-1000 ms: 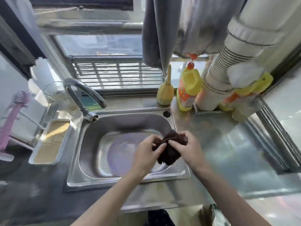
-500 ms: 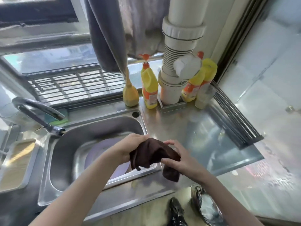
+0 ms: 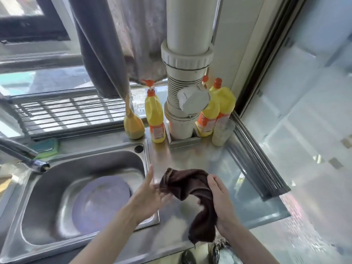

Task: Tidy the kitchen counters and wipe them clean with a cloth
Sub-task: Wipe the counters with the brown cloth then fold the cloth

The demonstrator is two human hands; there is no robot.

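Observation:
A dark brown cloth (image 3: 192,189) hangs bunched over the steel counter (image 3: 219,168), just right of the sink (image 3: 47,197). My right hand (image 3: 221,201) grips its right side, and one end of it dangles below my palm. My left hand (image 3: 150,191) is beside the cloth's left edge with fingers spread and blurred; its fingertips are at the cloth, and whether they touch it is unclear.
Yellow detergent bottles (image 3: 155,119) and a cloudy glass jar (image 3: 222,132) stand around a white drain pipe (image 3: 187,77) at the counter's back. A purple plate (image 3: 101,202) lies in the sink, with the tap (image 3: 24,159) and a green sponge (image 3: 47,147) at left. Grey towels (image 3: 106,44) hang above.
The view swung right toward the counter. The cloth moved from over the sink to over the counter. My left hand let go of it and opened; my right hand kept its hold.

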